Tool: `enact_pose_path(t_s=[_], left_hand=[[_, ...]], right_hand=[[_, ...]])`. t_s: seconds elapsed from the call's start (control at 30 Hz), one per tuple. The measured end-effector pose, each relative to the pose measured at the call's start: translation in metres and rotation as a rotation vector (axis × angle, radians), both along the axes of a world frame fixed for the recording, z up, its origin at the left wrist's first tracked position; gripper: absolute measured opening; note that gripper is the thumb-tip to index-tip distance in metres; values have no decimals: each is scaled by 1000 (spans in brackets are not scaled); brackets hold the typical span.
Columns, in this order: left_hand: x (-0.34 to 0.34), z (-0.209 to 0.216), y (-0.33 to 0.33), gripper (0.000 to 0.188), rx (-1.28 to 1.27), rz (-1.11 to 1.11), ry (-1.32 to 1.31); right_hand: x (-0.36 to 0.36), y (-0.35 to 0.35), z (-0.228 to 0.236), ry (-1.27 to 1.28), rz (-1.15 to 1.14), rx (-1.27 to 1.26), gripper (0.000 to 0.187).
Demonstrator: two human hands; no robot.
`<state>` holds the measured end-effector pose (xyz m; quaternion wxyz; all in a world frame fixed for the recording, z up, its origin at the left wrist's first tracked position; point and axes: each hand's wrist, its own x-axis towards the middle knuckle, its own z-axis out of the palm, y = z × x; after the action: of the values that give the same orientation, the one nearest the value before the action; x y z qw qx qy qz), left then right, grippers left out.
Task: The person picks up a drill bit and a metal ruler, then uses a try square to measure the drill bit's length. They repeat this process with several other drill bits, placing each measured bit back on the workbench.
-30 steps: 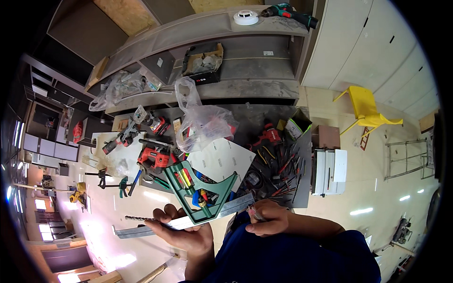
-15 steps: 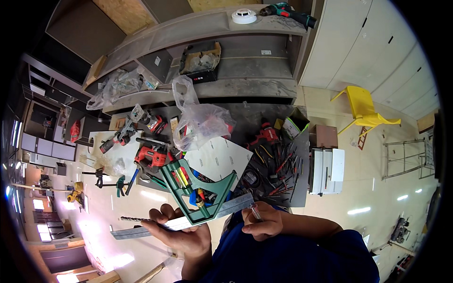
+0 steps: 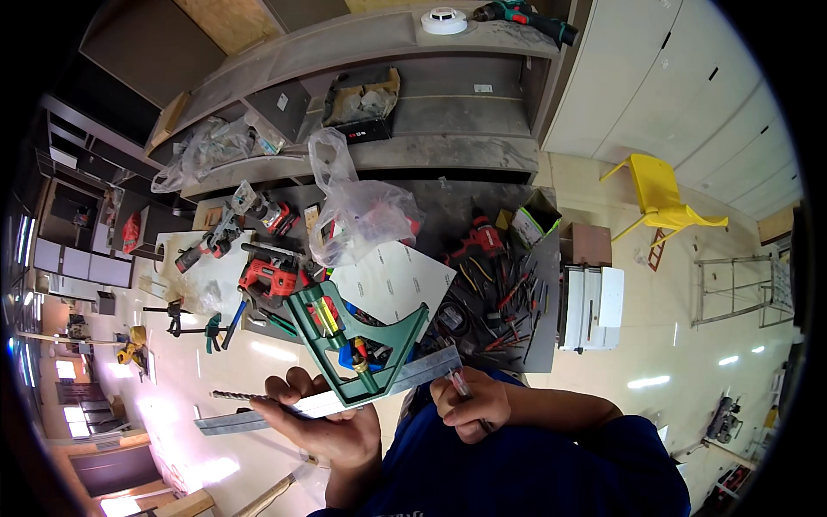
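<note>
My left hand (image 3: 332, 431) is closed around the metal rule of a combination square (image 3: 386, 386), whose green head faces up. A spiral drill bit (image 3: 231, 395) sticks out beyond the fingers of that hand, next to the rule. The rule slants up to the right, its far end near my right hand (image 3: 475, 403). My right hand is closed on a slim, clear pen-like thing (image 3: 463, 384) held upright beside that end; its lower part is hidden in the fingers.
Behind the square, a dark bench holds a plastic bag (image 3: 366, 220), a white board (image 3: 392, 280), red power tools (image 3: 269, 277), a red drill (image 3: 484, 237) and several hand tools (image 3: 508, 310). A grey shelf unit (image 3: 465, 116) stands behind; a yellow chair (image 3: 655, 194) at right.
The view has shifted slightly, so the bench and shelf sit a little higher and further left. Both hands keep their hold, with the square barely moved between them.
</note>
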<state>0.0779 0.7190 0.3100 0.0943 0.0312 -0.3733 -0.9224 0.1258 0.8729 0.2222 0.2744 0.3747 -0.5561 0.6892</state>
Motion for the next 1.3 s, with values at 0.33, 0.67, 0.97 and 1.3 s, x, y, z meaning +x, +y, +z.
enact_pose_path(t_s=[0.33,0.67,0.97,1.3], left_hand=[[0,1,2,38,20,-13,9],[-1,0,1,38,13,2,-10],[-4,2,3,37,4,42,-17],[0,2,10,35,-18,77,40]], right_hand=[[0,-8,-3,13,-55,-98,14],[1,-1,-6,-28,-89,-16,26],[-2,9,-10,-16,-258,14,33],[0,5,-8,-11,-118,-116,20]])
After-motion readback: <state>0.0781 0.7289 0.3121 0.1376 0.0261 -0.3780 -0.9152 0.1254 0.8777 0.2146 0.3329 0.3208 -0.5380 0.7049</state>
